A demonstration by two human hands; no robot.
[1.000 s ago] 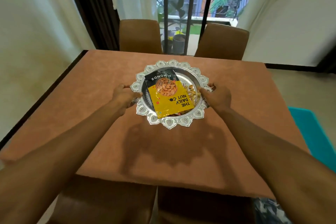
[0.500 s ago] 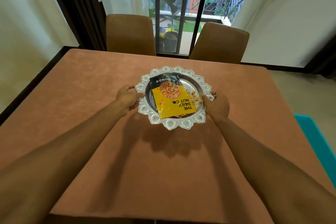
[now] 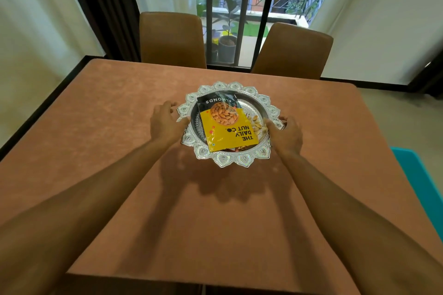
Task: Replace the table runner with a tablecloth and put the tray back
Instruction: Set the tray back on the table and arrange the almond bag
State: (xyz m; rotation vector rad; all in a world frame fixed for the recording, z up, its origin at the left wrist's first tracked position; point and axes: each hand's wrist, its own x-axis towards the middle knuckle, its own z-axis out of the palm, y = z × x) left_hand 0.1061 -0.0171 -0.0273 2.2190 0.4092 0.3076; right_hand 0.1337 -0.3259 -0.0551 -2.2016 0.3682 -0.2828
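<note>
A round silver tray (image 3: 223, 159) with a scalloped rim is over the middle of the table, on the terracotta tablecloth (image 3: 115, 141). In the tray lies a yellow and black almond packet (image 3: 227, 127), with loose nuts beside it. My left hand (image 3: 165, 123) is at the tray's left rim, thumb over the edge and fingers spread beside it. My right hand (image 3: 286, 135) grips the right rim, thumb on top and fingers underneath. I cannot tell whether the tray rests on the cloth or is just above it.
Two brown chairs (image 3: 172, 38) (image 3: 293, 51) stand at the far side of the table, before a barred window with a potted plant. A teal object (image 3: 424, 187) lies on the floor to the right. Pale curtains hang on both sides.
The tray has moved farther toward the table's middle with both hands. My left hand's fingers have loosened and spread from their earlier tight grip.
</note>
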